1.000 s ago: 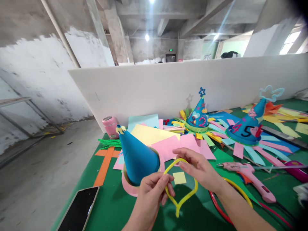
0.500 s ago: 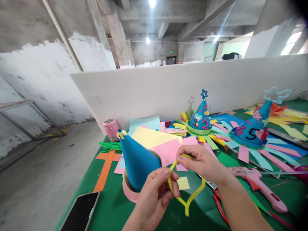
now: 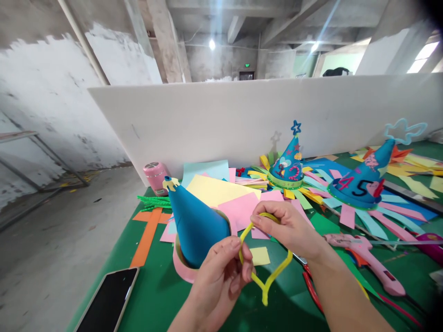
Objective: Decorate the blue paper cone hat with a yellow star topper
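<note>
Both my hands hold a yellow pipe cleaner (image 3: 277, 271) bent into a closed loop, its twisted tip pointing down toward me. My left hand (image 3: 224, 276) pinches the loop's left side between thumb and fingers. At the top of the loop, my right hand (image 3: 282, 226) grips it between thumb and forefinger. Just beyond my left hand leans a plain blue paper cone hat (image 3: 197, 226), with a yellow fringed tip and a pink band round its base. Under my right wrist lie red-handled pliers or scissors (image 3: 311, 290), partly hidden.
A phone (image 3: 107, 302) lies at the table's near left edge. Green pipe cleaners (image 3: 154, 202) sit by a pink canister (image 3: 155, 177). Two decorated hats (image 3: 286, 163) stand at the back right, and a pink glue gun (image 3: 367, 258) lies at right. A white partition (image 3: 207, 120) borders the back.
The camera view has shifted slightly, so the table items sit a little higher and mostly further left. Both hands keep their hold on the yellow loop, whose shape looks nearly the same.
</note>
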`<state>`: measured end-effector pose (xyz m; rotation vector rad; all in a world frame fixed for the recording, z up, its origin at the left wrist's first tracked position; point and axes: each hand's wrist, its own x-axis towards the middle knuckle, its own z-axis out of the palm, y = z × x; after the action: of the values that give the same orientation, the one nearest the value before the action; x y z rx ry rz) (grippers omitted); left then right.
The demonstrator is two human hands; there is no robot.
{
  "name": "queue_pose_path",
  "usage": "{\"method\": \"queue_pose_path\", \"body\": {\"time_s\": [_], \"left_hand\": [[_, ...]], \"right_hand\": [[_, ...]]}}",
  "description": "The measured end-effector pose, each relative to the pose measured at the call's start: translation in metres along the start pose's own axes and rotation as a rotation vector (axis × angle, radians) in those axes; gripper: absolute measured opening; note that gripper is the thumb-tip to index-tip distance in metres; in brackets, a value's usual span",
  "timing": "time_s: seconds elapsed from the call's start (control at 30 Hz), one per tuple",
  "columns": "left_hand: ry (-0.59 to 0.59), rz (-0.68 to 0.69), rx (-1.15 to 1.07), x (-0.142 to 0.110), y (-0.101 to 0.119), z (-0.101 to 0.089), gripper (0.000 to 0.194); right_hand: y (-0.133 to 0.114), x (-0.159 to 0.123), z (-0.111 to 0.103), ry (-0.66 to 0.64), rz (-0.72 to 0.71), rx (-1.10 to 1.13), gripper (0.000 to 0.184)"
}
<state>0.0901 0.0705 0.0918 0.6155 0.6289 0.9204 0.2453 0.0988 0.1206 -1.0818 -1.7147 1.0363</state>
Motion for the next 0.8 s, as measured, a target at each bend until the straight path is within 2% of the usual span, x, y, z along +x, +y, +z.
{"method": "queue_pose_path", "body": {"time_s": [0.2,0.53,0.8], "left_hand": [[0.040,0.048,-0.040,-0.0002,0.0012,-0.0005,0.027],[0.095,0.042,-0.006,0.0026,-0.0055,-0.0015,0.034],[0.157,0.057,0.030,0.0056,-0.0066,-0.0034,0.035]], "right_hand": [[0.0050,0.0008,0.0037,-0.036,0.003,-0.014,0.019],[0.0046,-0.0016,0.0076,-0.113,-0.025,0.035,0.016],[0.0037,-0.0030,0.0108,-0.165,0.036,0.071,0.013]]}}
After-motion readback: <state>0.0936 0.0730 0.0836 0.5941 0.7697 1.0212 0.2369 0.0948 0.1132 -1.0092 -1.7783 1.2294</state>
